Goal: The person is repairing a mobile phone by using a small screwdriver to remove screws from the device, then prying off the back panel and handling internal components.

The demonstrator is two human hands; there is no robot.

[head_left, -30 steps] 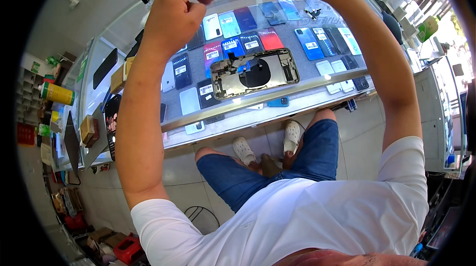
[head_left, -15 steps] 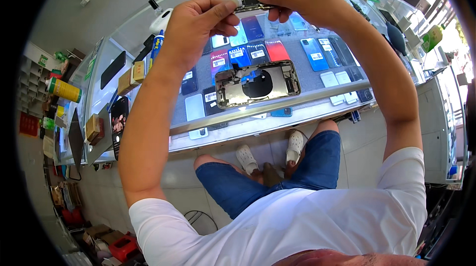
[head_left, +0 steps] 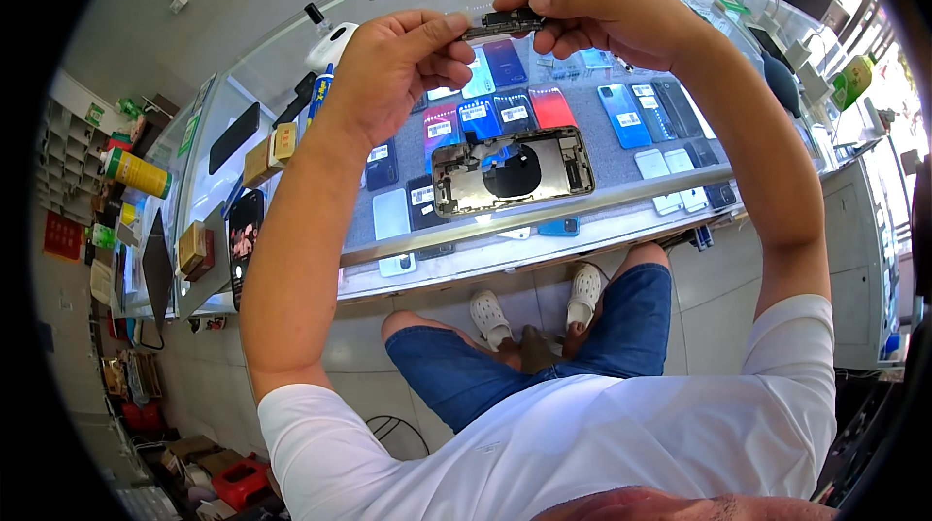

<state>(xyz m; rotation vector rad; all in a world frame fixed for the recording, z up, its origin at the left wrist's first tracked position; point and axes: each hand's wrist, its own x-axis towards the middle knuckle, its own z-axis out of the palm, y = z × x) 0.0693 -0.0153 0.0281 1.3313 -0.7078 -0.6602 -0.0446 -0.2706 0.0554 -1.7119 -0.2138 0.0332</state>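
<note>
A small, narrow, dark phone circuit board (head_left: 501,27) is held up above the far part of the glass counter. My left hand (head_left: 388,69) pinches its left end between thumb and fingers. At the other end, my right hand (head_left: 616,16) grips it with the thumb and curled fingers. Below and nearer to me, an opened phone housing (head_left: 461,181) lies on the glass by the counter's front rail. Its inside faces up, showing silver metal, a black round patch and parts along the edges. Neither hand touches it.
Under the glass, several phones, among them a red one (head_left: 551,107) and a blue one (head_left: 622,115), lie on grey lining. Small boxes (head_left: 270,154), a blue tube (head_left: 320,94) and a dark phone (head_left: 234,137) are at left. A black air blower (head_left: 780,81) stands at right.
Both hands still hold the circuit board, which has tilted slightly and sits a little lower in view. The whole view has shifted a little; the opened housing stays on the counter.
</note>
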